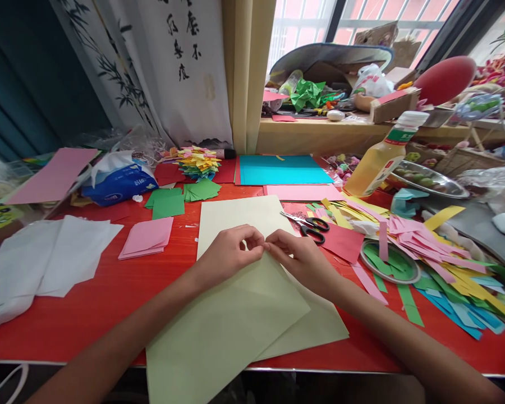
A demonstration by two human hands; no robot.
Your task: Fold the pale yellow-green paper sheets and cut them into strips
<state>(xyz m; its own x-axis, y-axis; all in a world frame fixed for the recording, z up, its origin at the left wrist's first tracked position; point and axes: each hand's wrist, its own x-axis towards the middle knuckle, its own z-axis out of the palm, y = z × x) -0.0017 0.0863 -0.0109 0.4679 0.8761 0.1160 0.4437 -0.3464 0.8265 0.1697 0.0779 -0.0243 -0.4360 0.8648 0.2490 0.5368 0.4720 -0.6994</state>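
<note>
A pale yellow-green sheet of paper is pinched at its far corner by both hands. My left hand closes thumb and fingertips on that corner. Right beside it, my right hand pinches the same spot, the fingertips of both nearly touching. The sheet slants toward me, and its near end hangs past the table edge. Beneath it lies another sheet of the same colour, flat on the red table. Black-handled scissors rest just beyond my right hand.
Paper strips and a tape roll lie at the right, with a juice bottle behind. Pink squares, green squares, white tissues and a blue tissue pack are left. Blue sheets lie at the back.
</note>
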